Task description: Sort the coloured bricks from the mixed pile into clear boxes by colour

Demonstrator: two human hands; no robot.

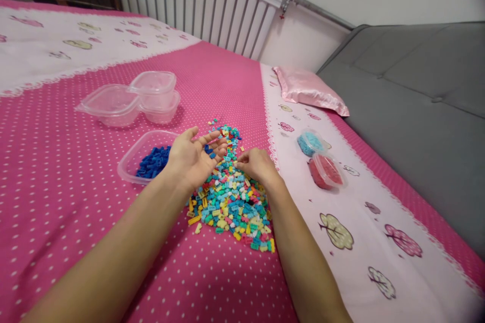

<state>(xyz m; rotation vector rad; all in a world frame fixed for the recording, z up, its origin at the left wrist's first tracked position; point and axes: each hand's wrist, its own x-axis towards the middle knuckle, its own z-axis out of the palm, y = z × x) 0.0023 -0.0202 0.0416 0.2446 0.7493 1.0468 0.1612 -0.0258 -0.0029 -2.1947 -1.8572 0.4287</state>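
A long heap of small mixed-colour toy bricks (pixel 235 207) lies on the pink bedspread between my forearms. Palm up, my left hand (pixel 193 159) hovers over the heap's left side with its fingers extended, and a few blue toy bricks (pixel 209 151) rest on those fingers. My right hand (pixel 258 165) is at the heap's right edge, thumb and fingertips pinched together; whatever is between them is too small to make out. Partly behind my left hand stands a clear plastic tub (pixel 127 165) with a pile of dark blue bricks (pixel 153 162) inside.
Clear lidded containers (pixel 117 103) stand grouped farther back on the left. To the right are a small tub of light blue pieces (pixel 309 143) and a tub of red pieces (pixel 325 171). A pink pillow (pixel 310 91) lies near the grey headboard (pixel 413 96); a white radiator (pixel 204 7) is behind.
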